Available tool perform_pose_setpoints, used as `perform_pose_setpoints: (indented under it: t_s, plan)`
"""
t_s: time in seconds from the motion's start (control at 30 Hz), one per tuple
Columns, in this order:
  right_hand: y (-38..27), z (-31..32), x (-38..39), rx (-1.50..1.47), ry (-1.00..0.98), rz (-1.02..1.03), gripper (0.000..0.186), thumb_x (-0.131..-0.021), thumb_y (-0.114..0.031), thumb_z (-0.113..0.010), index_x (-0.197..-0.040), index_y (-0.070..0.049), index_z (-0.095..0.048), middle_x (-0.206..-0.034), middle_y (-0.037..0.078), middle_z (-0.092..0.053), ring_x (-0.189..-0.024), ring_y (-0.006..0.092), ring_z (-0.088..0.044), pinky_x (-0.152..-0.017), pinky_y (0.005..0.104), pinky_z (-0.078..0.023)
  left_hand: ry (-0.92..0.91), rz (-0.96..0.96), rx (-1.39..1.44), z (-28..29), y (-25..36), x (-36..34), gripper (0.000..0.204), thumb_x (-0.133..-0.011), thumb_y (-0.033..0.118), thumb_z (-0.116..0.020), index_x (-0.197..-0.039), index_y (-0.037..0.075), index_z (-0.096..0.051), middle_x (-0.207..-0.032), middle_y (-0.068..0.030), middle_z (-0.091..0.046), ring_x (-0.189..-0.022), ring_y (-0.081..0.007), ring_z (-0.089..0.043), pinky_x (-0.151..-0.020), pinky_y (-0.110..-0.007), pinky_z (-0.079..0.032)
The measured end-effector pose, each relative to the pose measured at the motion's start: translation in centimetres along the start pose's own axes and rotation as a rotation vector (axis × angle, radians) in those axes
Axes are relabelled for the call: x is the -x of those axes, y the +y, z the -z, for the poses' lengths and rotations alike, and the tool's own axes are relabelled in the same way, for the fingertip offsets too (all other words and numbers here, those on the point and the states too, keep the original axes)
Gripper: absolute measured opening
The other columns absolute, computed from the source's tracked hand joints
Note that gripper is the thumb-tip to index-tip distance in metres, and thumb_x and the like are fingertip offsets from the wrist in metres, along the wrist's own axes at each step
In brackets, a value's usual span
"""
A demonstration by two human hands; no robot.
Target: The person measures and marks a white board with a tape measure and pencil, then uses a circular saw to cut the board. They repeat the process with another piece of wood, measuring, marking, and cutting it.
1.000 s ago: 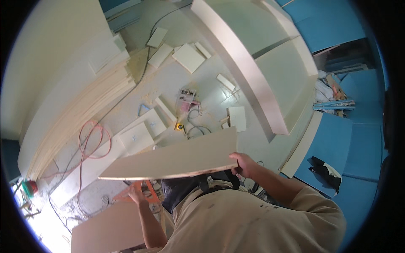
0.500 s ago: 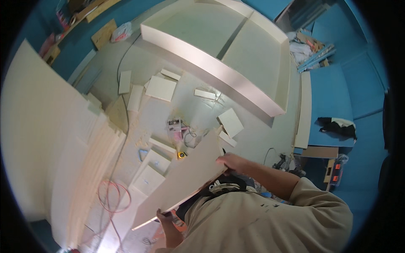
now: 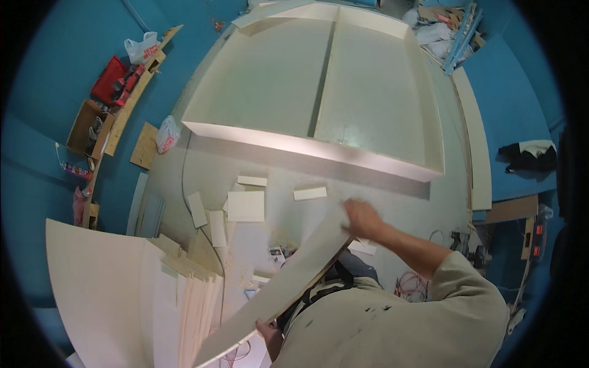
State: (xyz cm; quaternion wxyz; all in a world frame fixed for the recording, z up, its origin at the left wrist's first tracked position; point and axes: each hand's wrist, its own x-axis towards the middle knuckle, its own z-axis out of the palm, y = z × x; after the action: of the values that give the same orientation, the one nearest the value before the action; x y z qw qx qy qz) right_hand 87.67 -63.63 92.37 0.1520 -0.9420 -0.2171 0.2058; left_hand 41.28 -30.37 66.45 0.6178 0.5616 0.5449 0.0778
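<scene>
A long pale board point(image 3: 294, 270) slants from my middle toward the lower left, held in front of my belly. My right hand point(image 3: 362, 218), smeared by motion, grips its upper end. Lower down, my left hand point(image 3: 270, 331) is closed on the board's edge, with part of the hand hidden behind my body and the board. Stacked cream sheets point(image 3: 98, 282) stand at the lower left beside the board. Small cream offcuts point(image 3: 245, 206) lie on the floor beyond my hands.
A large cream frame point(image 3: 313, 144) with one divider lies ahead on the floor point(image 3: 288, 165). A wooden shelf point(image 3: 129, 110) with boxes runs along the left blue wall. Scrap bags point(image 3: 429, 37) lie far right; tools point(image 3: 460, 245) and cables point(image 3: 411, 285) sit beside me on the right.
The view has swung up toward the large frame and left shelf. The board has turned steeper, its right end rising away from me, with both hands still on it.
</scene>
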Motion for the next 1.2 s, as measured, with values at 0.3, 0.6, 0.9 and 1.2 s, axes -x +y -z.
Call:
perform_pose_setpoints:
  t_s: [0.3,0.6,0.9,1.2]
  plan:
    - [-1.4,3.1,-9.4,0.22,0.016,0.426,0.034,-0.08,-0.017,-0.057,-0.111,-0.005,-0.059,-0.112,0.012,-0.059,-0.109,0.0283,-0.055,-0.095,0.042,-0.042,0.095,0.209,0.636,-26.1,35.2,-2.6,0.039,-0.085,0.016,-0.06,-0.12,0.002,-0.05,-0.117,-0.0136,-0.053,-0.108,-0.0284,-0.055,-0.085,-0.043,-0.05]
    - [-7.4,9.5,-30.0,0.332,0.048,0.404,0.039,-0.082,-0.02,-0.058,-0.117,-0.004,-0.055,-0.113,0.017,-0.06,-0.109,0.0308,-0.057,-0.093,0.0446,-0.044,-0.097,0.305,0.547,-45.7,50.7,-18.2,0.033,-0.084,0.012,-0.063,-0.113,0.002,-0.051,-0.11,-0.0126,-0.055,-0.098,-0.0281,-0.058,-0.076,-0.041,-0.052]
    - [-1.2,16.8,-46.1,0.303,0.054,0.215,0.021,-0.08,-0.016,-0.056,-0.096,-0.003,-0.061,-0.092,0.013,-0.065,-0.088,0.0273,-0.065,-0.079,0.0386,-0.051,-0.372,0.547,0.317,-62.2,59.9,-28.0,0.024,-0.083,0.018,-0.063,-0.104,0.007,-0.056,-0.094,-0.0088,-0.06,-0.082,-0.0223,-0.061,-0.069,-0.035,-0.055]
    - [-0.4,27.0,-59.7,0.338,-0.037,0.255,0.012,-0.079,-0.014,-0.057,-0.085,-0.005,-0.061,-0.081,0.01,-0.066,-0.076,0.025,-0.067,-0.066,0.0368,-0.053,-0.514,0.791,0.226,-68.1,71.5,-34.2,0.03,-0.09,0.031,-0.057,-0.107,0.005,-0.057,-0.099,-0.0093,-0.063,-0.082,-0.0199,-0.062,-0.066,-0.03,-0.053]
